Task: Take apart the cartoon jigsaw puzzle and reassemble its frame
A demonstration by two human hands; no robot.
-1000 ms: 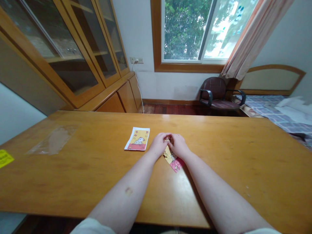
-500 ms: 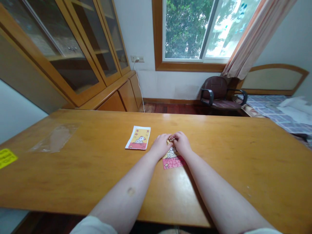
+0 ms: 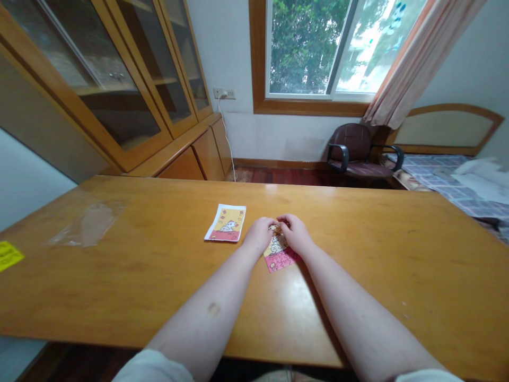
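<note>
A small jigsaw puzzle (image 3: 281, 259) lies on the table in front of me, with a white cartoon animal on yellow above a pink band of joined pieces. My left hand (image 3: 259, 234) curls round its upper left side, fingertips closed on it. Across from it, my right hand (image 3: 295, 232) grips the upper right side with bent fingers. The two sets of fingertips nearly meet at the top, where small pieces show between them; the puzzle's top edge is partly hidden. Left of my hands lies a picture card (image 3: 227, 224) with a matching design.
The wooden table (image 3: 159, 286) extends to both sides. On its left lie a clear plastic bag (image 3: 93, 225) and a yellow label (image 3: 10, 255) at the edge. Beyond it stand a glass-door cabinet (image 3: 175, 132), an office chair (image 3: 353, 151) and a bed (image 3: 445, 175).
The puzzle has turned slightly, its lower edge now slanting up to the right. The raised pieces between my fingertips have come down towards the puzzle's top. Both hands stay close together.
</note>
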